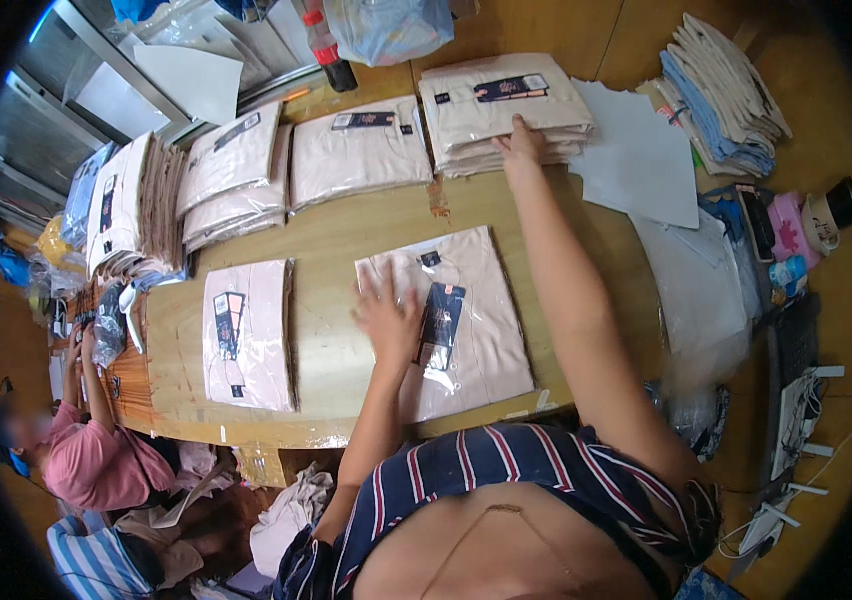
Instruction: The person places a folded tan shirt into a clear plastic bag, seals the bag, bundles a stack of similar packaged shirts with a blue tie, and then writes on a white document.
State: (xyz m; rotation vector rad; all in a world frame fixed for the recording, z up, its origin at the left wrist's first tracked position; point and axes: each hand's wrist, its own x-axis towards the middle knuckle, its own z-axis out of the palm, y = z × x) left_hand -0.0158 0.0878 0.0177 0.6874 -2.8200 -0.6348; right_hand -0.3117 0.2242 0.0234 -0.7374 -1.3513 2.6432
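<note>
A folded beige garment in a clear plastic bag (481,300), with a dark hang tag, lies on the table in front of me. My left hand (386,318), slightly blurred, is over its left side with the fingers spread. Farther off, my right hand (522,148) grips the near edge of the top bagged garment (461,100) on a beige stack. One finger lies on top of that pack, and the undersides of the fingers are hidden. To the left lies a second, narrower bagged garment (266,340), its tag face up.
Bagged garment stacks (361,150) line the table's far side. White sheets (636,150) lie beside the right stack, and folded clothes (721,100) stand beyond them. A dark drink bottle (331,55) stands at the back. At lower left sits a person in pink (106,460).
</note>
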